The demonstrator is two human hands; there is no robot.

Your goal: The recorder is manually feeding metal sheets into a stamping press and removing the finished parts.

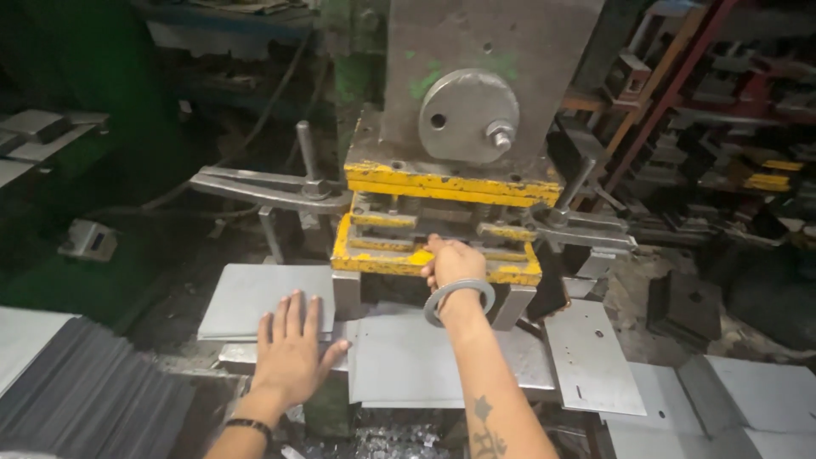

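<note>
Our right hand [453,262] reaches into the yellow die [399,255] of the press [476,93]; its fingers are hidden inside, so we cannot tell whether they hold anything. Our left hand [291,353] lies flat, fingers spread wide, on a grey metal sheet [255,297]. Dark stacked sheets [85,399] sit at the lower left, cut off by the picture's edge.

sheet [442,361]: matt grey metal; die [438,242]: chipped yellow-painted steel

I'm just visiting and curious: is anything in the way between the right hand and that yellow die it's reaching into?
Nothing visible: the right hand already rests at the front opening of the yellow die, fingers inside.
</note>
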